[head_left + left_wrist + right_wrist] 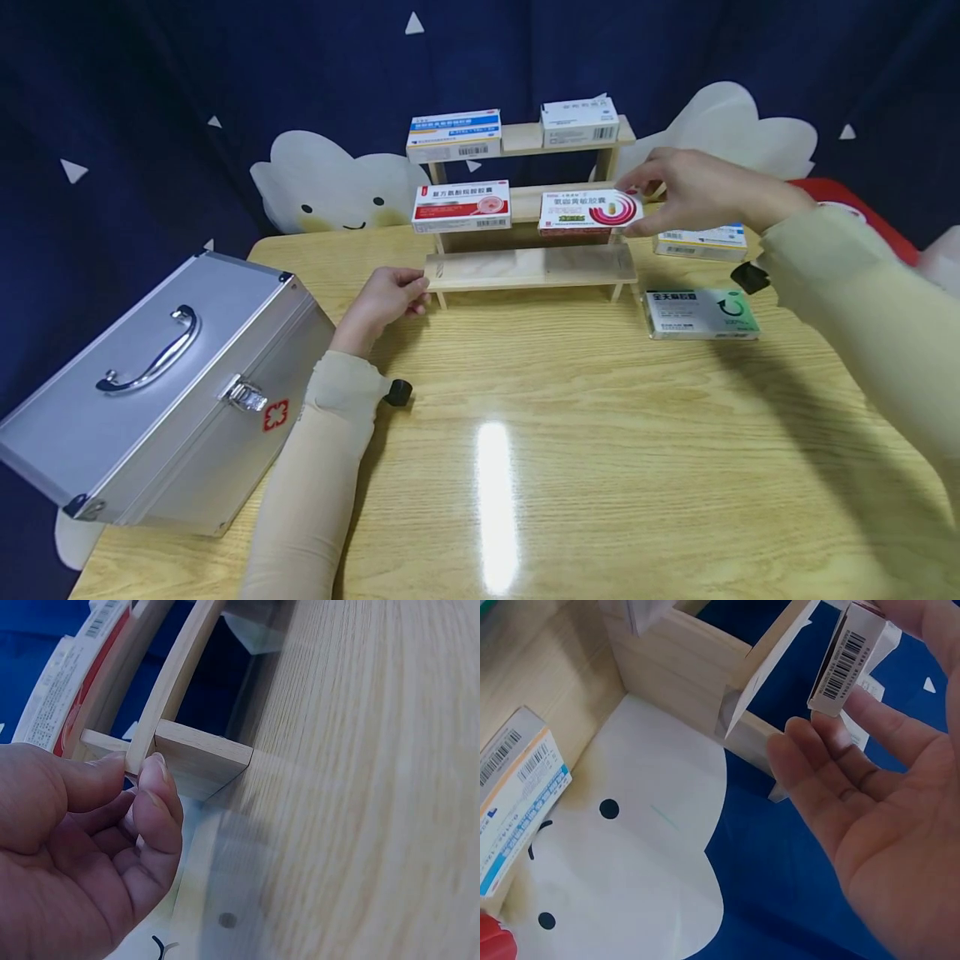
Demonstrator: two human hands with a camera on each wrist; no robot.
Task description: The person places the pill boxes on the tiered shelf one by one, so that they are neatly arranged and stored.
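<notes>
A small wooden tiered rack [528,267] stands on the table. My left hand [386,300] pinches the left end of its lowest shelf; the left wrist view shows thumb and fingertips on the wood [154,712]. My right hand [701,187] holds a white and red medicine box [577,210] by its right end, at the right of the middle shelf. The end of this box [846,664] shows between thumb and fingers in the right wrist view. A red and white box [461,207] sits on the middle shelf's left. Whether the held box touches the shelf, I cannot tell.
On the top shelf are a blue and white box [454,136] and a white box [579,122]. Right of the rack lie a green and silver box [702,315] and another blue-white box [701,242]. A silver case [172,392] stands left. Something red [855,212] is behind my right arm.
</notes>
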